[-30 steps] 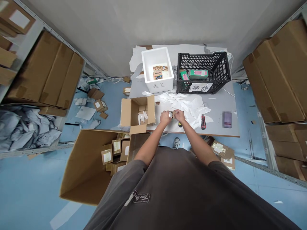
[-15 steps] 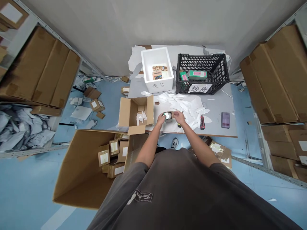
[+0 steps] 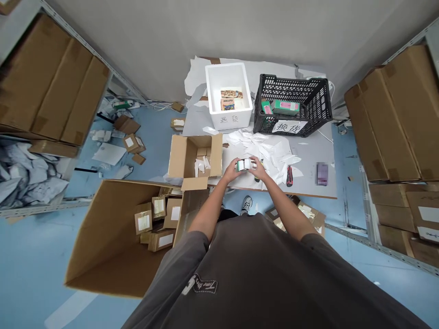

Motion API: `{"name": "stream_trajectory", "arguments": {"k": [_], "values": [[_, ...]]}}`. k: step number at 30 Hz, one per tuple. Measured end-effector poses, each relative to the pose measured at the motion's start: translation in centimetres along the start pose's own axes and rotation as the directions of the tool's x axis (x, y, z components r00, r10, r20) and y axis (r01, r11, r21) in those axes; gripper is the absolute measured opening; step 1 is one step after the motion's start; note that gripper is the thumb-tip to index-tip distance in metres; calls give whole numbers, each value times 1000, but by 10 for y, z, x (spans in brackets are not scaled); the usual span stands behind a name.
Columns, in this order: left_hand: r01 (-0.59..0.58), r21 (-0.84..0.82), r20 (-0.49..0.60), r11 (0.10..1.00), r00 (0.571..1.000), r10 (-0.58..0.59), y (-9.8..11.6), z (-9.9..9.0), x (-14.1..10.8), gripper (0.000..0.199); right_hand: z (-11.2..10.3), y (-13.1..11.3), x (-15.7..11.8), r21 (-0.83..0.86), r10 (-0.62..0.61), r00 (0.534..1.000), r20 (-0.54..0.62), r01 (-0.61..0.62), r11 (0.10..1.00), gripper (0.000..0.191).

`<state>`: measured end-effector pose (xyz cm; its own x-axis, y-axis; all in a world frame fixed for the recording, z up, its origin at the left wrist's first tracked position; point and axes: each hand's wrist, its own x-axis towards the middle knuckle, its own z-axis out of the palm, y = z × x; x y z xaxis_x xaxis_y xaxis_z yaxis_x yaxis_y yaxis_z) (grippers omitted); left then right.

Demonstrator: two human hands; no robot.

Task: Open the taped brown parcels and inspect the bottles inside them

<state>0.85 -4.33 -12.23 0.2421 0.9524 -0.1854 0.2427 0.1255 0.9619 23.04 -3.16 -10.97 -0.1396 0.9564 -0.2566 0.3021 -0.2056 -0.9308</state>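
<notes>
Between my two hands is a small box (image 3: 244,164), white on top with a dark band and a green left end. My left hand (image 3: 231,171) grips its left end. The fingers of my right hand (image 3: 258,169) are closed on the right end. The box is held over the near side of the table; its exact kind is too small to make out. Torn white paper (image 3: 274,151) lies just beyond and to the right of my hands. A yellow-and-black tool (image 3: 257,178), partly hidden, is beside my right hand. Further right rests a red-and-black box cutter (image 3: 290,176).
An open carton (image 3: 178,157) with white slips stands left of my hands. Behind are a white foam box (image 3: 230,119) and a black crate (image 3: 295,125) holding green boxes. A large carton (image 3: 99,237) of parcels is at lower left. Shelves with cartons (image 3: 398,119) flank both sides.
The small box has been turned, and its white top with the dark band now faces up. My right hand has moved from a brown flap to the box's right end. The view has shifted slightly.
</notes>
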Motion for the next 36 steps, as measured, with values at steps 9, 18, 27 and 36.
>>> {"name": "stream_trajectory", "arguments": {"k": [9, 18, 27, 36], "values": [[89, -103, -11, 991, 996, -90, -17, 4, 3, 118, 12, -39, 62, 303, 177, 983, 52, -184, 935, 50], [153, -112, -74, 982, 984, -161, -62, 18, 5, 112, -1, 9, -6, 64, 5, 997, 82, -10, 998, 101], [104, -309, -56, 945, 990, -127, -101, 24, 26, 102, 19, 56, 40, 58, 37, 975, 220, -51, 997, 96], [173, -424, -49, 889, 976, -213, -65, 18, 49, 109, 21, 26, 47, 298, 103, 983, 151, -145, 944, 79]]}}
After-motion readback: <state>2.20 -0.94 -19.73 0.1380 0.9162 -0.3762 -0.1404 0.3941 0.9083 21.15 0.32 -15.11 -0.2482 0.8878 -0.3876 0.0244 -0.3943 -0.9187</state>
